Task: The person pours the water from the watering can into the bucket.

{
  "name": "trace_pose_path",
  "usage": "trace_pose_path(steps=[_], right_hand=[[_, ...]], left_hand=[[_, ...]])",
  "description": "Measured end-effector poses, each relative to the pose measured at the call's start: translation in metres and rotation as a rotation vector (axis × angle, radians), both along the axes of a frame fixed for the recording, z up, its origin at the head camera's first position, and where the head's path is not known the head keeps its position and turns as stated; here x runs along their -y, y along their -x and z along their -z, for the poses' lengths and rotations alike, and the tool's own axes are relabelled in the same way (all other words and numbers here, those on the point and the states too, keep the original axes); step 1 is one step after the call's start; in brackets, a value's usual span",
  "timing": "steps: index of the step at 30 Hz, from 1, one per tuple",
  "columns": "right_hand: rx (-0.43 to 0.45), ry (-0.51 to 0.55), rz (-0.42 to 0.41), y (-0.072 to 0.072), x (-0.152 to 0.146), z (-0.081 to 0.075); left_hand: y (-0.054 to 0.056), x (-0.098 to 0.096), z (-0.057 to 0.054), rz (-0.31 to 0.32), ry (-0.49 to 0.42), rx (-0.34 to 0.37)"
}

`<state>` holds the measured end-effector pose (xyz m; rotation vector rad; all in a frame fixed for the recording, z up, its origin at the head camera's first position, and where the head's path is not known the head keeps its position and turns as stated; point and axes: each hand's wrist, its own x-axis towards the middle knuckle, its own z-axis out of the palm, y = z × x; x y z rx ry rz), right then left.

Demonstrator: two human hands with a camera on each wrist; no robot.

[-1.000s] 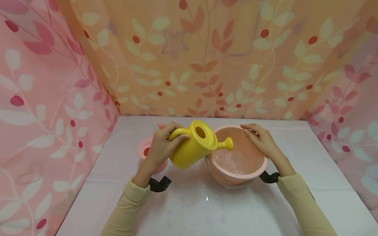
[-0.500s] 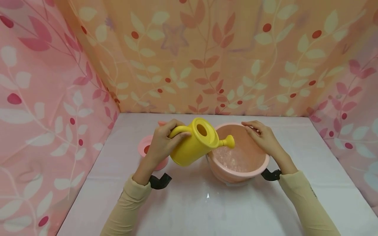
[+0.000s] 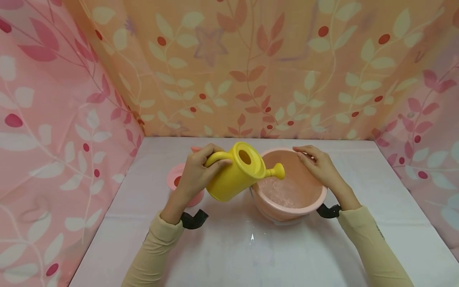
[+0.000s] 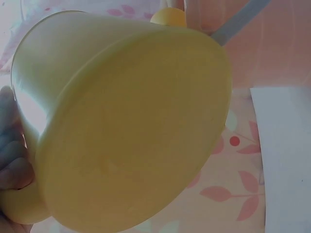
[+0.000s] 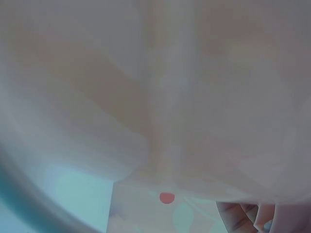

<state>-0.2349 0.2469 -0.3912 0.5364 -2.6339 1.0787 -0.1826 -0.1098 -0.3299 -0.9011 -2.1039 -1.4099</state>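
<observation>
Left of the pink basin [image 3: 287, 210], the left hand [image 3: 196, 172] grips the handle of a tilted yellow watering can [image 3: 233, 179], its spout head [image 3: 278, 171] above the basin's bubbly water [image 3: 277, 192]. The right hand [image 3: 322, 169] holds the basin's right rim. Farther left of the basin, behind the left hand, sits a partly hidden pink object [image 3: 174, 174].

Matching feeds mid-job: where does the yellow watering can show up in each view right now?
Head: the watering can is near the centre, tilted in the left hand, spout over the pink basin.
Left wrist: the can's base fills much of the picture, left of centre.
Right wrist: not visible.
Shared landmark: the leaf-print cloth, in all three.
</observation>
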Motion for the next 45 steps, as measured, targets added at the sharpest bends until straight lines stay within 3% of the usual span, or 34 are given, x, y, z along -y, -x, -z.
trace_pose_path(steps=[18,33,45], right_hand=[[0.023,0.018,-0.003,0.0018,-0.0011,-0.003],[-0.01,0.014,0.001,0.0017,0.0,-0.0039],[0.007,0.022,0.006,0.0,0.0001,-0.0007]], left_hand=[[0.0032,-0.0011,-0.0035,0.019,0.002,-0.016],[0.0023,-0.0017,-0.0068,0.018,0.015,-0.016],[0.0022,-0.0034,-0.0047,0.023,0.02,-0.028]])
